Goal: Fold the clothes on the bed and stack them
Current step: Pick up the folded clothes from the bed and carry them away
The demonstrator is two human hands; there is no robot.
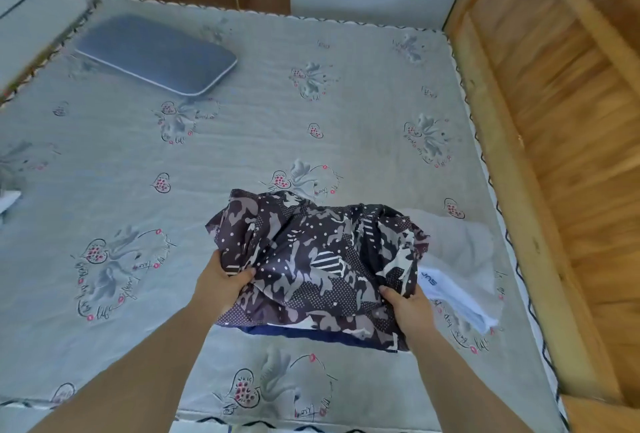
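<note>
A dark patterned garment point(311, 259) with grey camouflage shapes and white dots is bunched up in front of me above the bed point(242, 141). My left hand point(221, 282) pinches its left edge, thumb on top. My right hand point(405, 308) grips its right lower edge. Under and right of it lie a white garment point(453, 297) with printed letters and a pale grey one point(457, 242). A strip of dark blue cloth point(277, 330) shows beneath the patterned garment.
A grey-blue pillow point(156, 53) lies at the bed's far left. The wooden bed frame point(554, 155) runs along the right side. A white wall and wooden furniture stand behind the bed. A white object point(8, 198) sits at the left edge.
</note>
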